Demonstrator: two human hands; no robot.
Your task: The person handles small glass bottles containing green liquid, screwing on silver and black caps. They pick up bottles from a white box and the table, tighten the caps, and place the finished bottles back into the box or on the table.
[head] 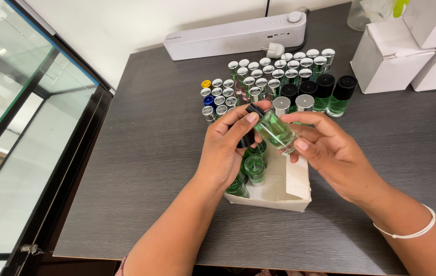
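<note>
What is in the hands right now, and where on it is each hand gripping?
A small green glass bottle, tilted above the open cardboard box. The right hand grips its glass body; the left hand pinches its black cap.

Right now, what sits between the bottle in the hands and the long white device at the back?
In the head view, rows of small capped bottles stand on the table between the held green bottle and the white device.

Both hands meet over a shallow white cardboard box on the dark grey wood-grain table: the right hand holds a small clear glass bottle of green liquid tilted, and the left hand pinches its black cap. More green bottles sit in the box, with rows of silver-capped little bottles just behind.
</note>
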